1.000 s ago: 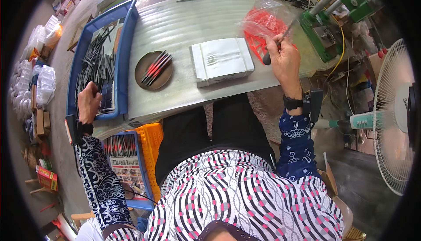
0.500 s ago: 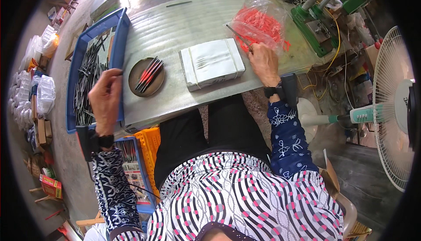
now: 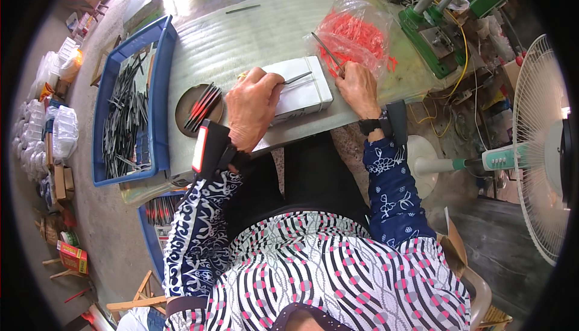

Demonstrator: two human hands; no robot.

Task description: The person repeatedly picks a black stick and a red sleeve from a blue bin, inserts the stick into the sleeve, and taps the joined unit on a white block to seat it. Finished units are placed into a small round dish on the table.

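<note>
My left hand (image 3: 256, 105) is over the left part of the white paper-covered block (image 3: 301, 99). Between its thumb and fingers it pinches a slim dark metal strip (image 3: 298, 78), whose pointed end reaches right across the paper. Just right of the block, my right hand (image 3: 359, 90) grips a longer slim dark metal tool (image 3: 324, 47), slanting up and left; its exact kind is unclear. Near its far end lies a clear plastic bag (image 3: 338, 5) with many small red pieces (image 3: 362, 32). A round brown dish (image 3: 183, 105) left of my left hand holds several dark strips with red parts.
A blue tray (image 3: 161, 90) full of dark slim strips stands at the table's left. A green machine (image 3: 422, 32) stands at the back right, and a fan (image 3: 540, 150) is at the right. Another blue tray (image 3: 151, 234) sits below the table's edge. One lone strip (image 3: 243, 9) lies far back.
My left hand has moved right from beside the blue tray to the white block, and a dark strip now shows in its fingers. The right hand has stayed nearly in place with its tool.
</note>
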